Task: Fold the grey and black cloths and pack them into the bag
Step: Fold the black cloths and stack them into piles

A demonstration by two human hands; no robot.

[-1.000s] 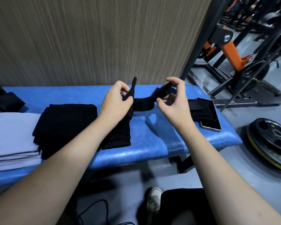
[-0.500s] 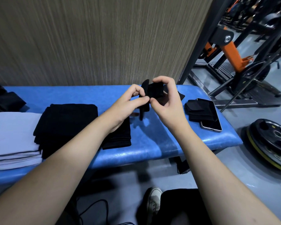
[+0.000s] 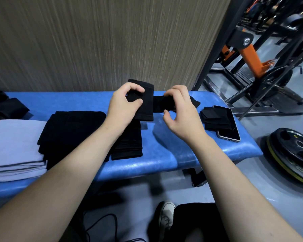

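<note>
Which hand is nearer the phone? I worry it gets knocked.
Right. The right hand holds the black strap just left of the phone; the left hand is farther left, beyond it.

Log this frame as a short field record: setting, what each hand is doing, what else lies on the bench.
setting: blue padded bench in a gym, by a wall
left hand: grips the wide end of a black strap, above the bench
right hand: holds the strap's narrow end
folded black cloths: stacked on the bench
folded grey cloths: stacked at far left
phone: at the right end, a small black bundle on it
bag: not identifiable
</note>
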